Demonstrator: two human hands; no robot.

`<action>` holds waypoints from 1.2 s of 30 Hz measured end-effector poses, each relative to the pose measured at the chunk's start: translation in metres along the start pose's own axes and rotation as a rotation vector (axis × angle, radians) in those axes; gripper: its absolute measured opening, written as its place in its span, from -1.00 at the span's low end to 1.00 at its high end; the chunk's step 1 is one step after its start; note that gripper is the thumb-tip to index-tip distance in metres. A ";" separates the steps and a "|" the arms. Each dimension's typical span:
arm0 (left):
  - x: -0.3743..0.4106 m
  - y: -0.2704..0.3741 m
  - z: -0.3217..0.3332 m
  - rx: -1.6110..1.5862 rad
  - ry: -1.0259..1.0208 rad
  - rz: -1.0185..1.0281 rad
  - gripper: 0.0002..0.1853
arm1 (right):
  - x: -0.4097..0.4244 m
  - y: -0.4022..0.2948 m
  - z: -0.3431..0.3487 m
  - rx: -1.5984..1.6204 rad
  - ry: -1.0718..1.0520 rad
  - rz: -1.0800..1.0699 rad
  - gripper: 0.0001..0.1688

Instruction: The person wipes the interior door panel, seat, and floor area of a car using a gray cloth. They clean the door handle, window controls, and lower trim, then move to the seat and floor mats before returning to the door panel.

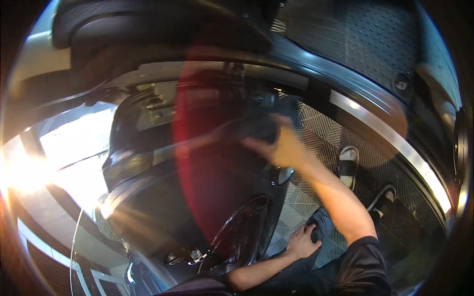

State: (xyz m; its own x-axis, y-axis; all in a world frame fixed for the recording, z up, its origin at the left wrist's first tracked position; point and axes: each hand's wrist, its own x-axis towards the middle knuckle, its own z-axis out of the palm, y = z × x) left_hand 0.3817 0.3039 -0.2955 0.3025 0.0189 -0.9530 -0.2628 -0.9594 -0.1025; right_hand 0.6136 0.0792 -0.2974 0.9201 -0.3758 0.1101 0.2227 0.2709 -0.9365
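My right hand [287, 146] reaches out over a dark interior panel [218, 170], apparently a car door. The hand is blurred, with thumb and fingers spread around a dark, smeared patch. Whether it grips something dark, such as a cloth, or only passes over the panel cannot be told. Lower down, my left hand [303, 242] lies on my knee in blue-grey trousers [324, 218], fingers apart and holding nothing that I can see. A curved, textured trim edge [240, 211] stands out low on the panel.
A metal sill strip [392, 146] curves along the right. Beyond it lies a dimpled floor mat [381, 48]. Chevron-patterned tiles [296, 207] run under a sandalled foot [348, 166]. Black upholstery [129, 33] fills the upper left; bright glare [26, 174] and a red flare band hide detail.
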 end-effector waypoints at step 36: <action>-0.002 -0.010 0.005 -0.011 0.037 -0.003 -0.18 | 0.076 -0.070 0.034 -0.180 -0.279 -0.072 -0.38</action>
State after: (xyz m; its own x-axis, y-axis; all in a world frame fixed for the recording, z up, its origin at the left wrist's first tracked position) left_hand 0.3791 0.3152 -0.2942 0.3368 0.0117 -0.9415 -0.2517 -0.9624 -0.1020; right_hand 0.6784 0.0616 -0.2123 0.9622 -0.1246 0.2420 0.2530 0.0818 -0.9640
